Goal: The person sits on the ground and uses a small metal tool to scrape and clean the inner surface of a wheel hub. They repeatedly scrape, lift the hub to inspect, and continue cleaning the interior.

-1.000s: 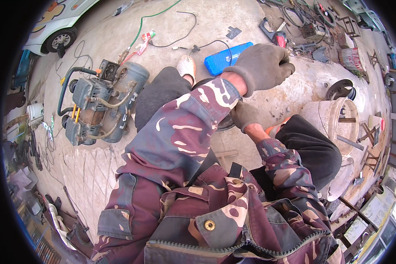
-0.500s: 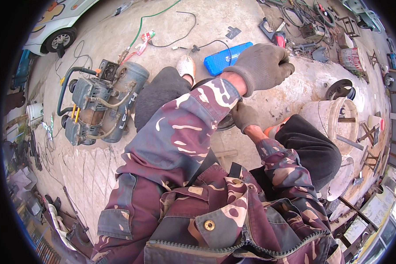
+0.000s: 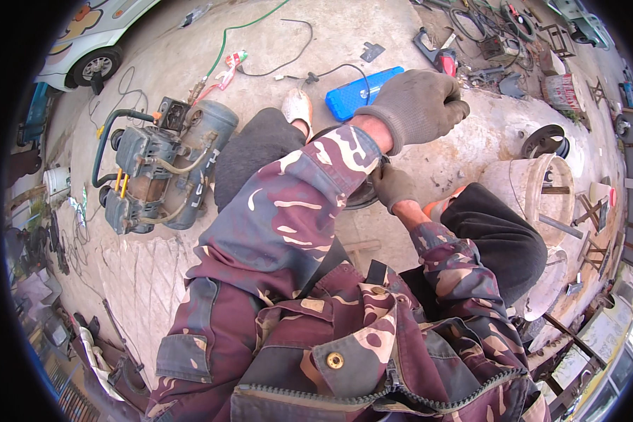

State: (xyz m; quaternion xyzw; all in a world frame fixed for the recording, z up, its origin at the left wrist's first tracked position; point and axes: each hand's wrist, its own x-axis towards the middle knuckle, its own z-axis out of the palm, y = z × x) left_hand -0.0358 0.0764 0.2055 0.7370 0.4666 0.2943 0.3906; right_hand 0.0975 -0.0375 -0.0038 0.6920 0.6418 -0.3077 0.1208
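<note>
My left hand (image 3: 422, 111), in a grey-brown knit glove, is raised with fingers curled; whatever it may grip is hidden beneath it. My right hand (image 3: 394, 184), also gloved, is closed lower down, against a dark round metal object (image 3: 359, 197) like a wheel rim, largely hidden under my left forearm; what its fingers hold I cannot make out. A blue plastic case (image 3: 348, 98) lies on the floor just beyond my left hand.
A twin-head air compressor (image 3: 144, 169) stands left. White buckets (image 3: 513, 200), a loose black rim (image 3: 534, 144) and tangled hoses (image 3: 471, 24) are at right. Cables and a green hose (image 3: 225, 39) cross the concrete (image 3: 155, 281). A white vehicle (image 3: 74, 53) is at upper left.
</note>
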